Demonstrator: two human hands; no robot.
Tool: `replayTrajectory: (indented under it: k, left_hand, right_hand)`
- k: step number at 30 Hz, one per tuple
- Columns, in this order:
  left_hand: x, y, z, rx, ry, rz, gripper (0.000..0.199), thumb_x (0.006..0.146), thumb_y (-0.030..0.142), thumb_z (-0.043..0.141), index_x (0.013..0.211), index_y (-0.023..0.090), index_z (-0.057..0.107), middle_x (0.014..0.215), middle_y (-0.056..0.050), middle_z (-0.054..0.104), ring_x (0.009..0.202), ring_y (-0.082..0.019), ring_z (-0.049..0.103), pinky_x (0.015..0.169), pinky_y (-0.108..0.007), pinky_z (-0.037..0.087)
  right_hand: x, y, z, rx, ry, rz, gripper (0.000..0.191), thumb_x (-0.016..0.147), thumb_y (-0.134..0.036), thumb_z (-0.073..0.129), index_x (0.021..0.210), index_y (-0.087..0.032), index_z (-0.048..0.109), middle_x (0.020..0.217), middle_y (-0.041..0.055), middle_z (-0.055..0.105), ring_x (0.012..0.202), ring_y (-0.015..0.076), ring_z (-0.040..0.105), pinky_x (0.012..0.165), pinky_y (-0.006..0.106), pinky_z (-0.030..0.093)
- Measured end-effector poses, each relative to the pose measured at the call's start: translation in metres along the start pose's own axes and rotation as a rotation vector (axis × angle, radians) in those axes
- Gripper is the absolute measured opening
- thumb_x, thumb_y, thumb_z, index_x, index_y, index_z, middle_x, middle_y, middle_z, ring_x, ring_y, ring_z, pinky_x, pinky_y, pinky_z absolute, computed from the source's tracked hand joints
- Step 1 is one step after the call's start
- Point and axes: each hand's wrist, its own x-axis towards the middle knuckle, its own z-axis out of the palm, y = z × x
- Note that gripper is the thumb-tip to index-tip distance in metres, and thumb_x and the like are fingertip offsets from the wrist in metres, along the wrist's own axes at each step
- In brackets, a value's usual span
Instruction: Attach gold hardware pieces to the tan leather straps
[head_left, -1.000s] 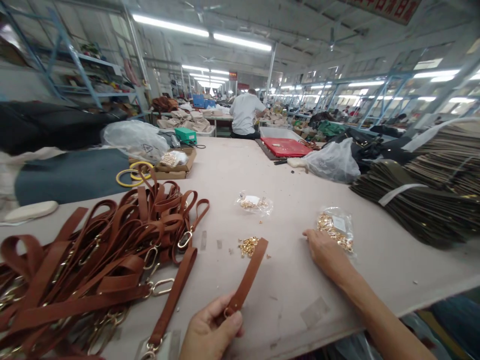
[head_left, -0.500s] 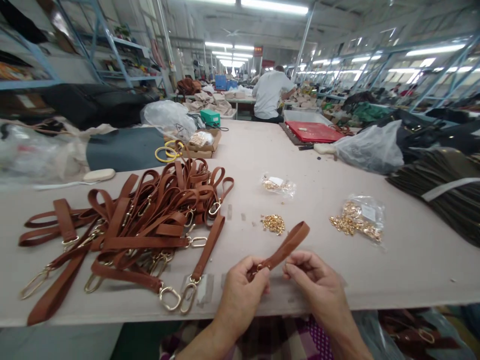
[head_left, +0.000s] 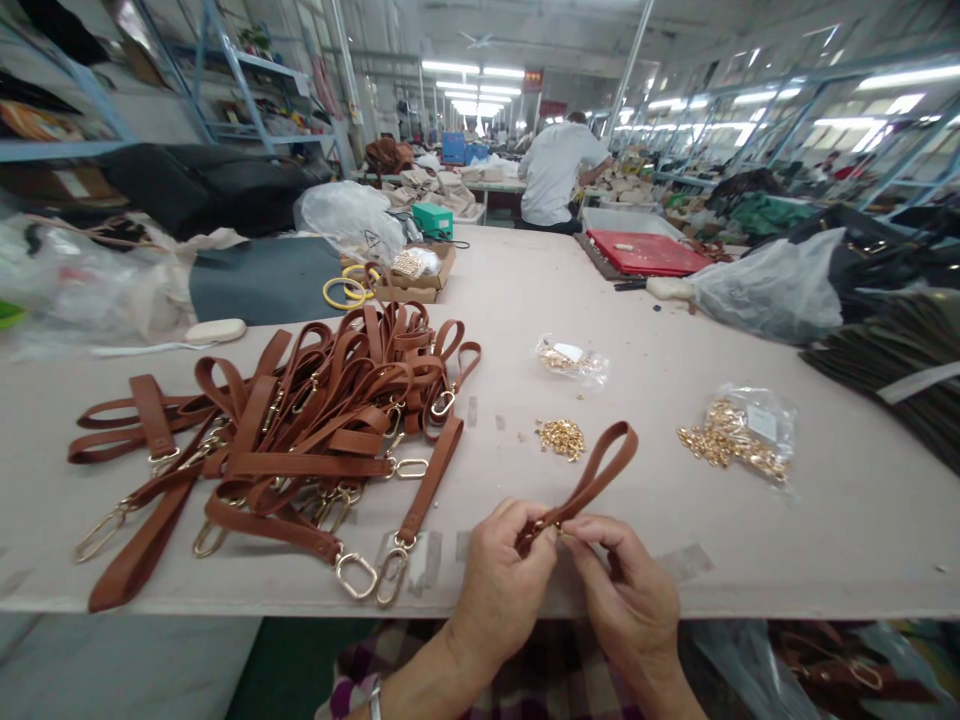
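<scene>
A brown leather wrist strap [head_left: 600, 465] is pinched near its lower end in my left hand [head_left: 506, 575], its loop pointing up and to the right. My right hand [head_left: 626, 590] is closed, thumb and forefinger pressed together against the strap by a small gold fitting, too small and covered to name. Just beyond the strap lies a small pile of gold metal pieces [head_left: 562, 438]. To the left spreads a heap of brown wrist straps [head_left: 330, 400] with gold oval clasps [head_left: 356, 576], the nearest ones by the table edge.
Two clear bags of gold pieces, one at the back [head_left: 574, 360] and one at right [head_left: 742, 435], lie on the table [head_left: 510, 280]. Farther off are a red tray [head_left: 645, 253], a cardboard box [head_left: 412, 285] and yellow rings [head_left: 345, 290]. A person [head_left: 559, 170] sits beyond, facing away.
My right hand has moved left to meet the strap at my left hand. The strap has turned so its loop shows opened. The view has shifted slightly.
</scene>
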Motion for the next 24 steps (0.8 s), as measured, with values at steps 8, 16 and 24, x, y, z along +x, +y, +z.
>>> replayTrajectory:
  k: [8,16,24]
  left_hand:
    - [0.001,-0.003,-0.001,0.091,-0.047,0.130,0.022,0.085,0.007,0.057,0.093,0.019,0.073,0.079,-0.001,0.064,0.073,-0.015,0.059,0.066,-0.023,0.041]
    - [-0.005,-0.005,-0.002,0.115,-0.076,0.265,0.023,0.089,0.007,0.056,0.101,0.019,0.070,0.088,-0.003,0.069,0.082,-0.017,0.063,0.073,-0.025,0.046]
    - [-0.020,0.011,0.003,0.145,-0.243,0.403,0.029,0.092,0.011,0.053,0.115,0.025,0.064,0.107,-0.002,0.073,0.096,-0.015,0.069,0.085,-0.022,0.052]
  right_hand:
    - [0.006,-0.005,-0.003,0.027,-0.015,-0.137,0.012,0.088,-0.016,0.060,0.083,-0.025,0.065,0.086,0.0009,0.074,0.081,0.0154,0.071,0.072,0.024,0.057]
    - [-0.003,-0.008,0.005,0.402,0.151,0.377,0.032,0.074,-0.034,0.078,0.096,-0.021,0.058,0.080,0.0032,0.072,0.072,0.0180,0.070,0.064,0.027,0.059]
    - [-0.021,-0.025,-0.019,0.373,0.018,0.498,0.020,0.082,-0.034,0.061,0.085,-0.019,0.074,0.083,0.0054,0.076,0.078,0.0216,0.070,0.074,0.029,0.057]
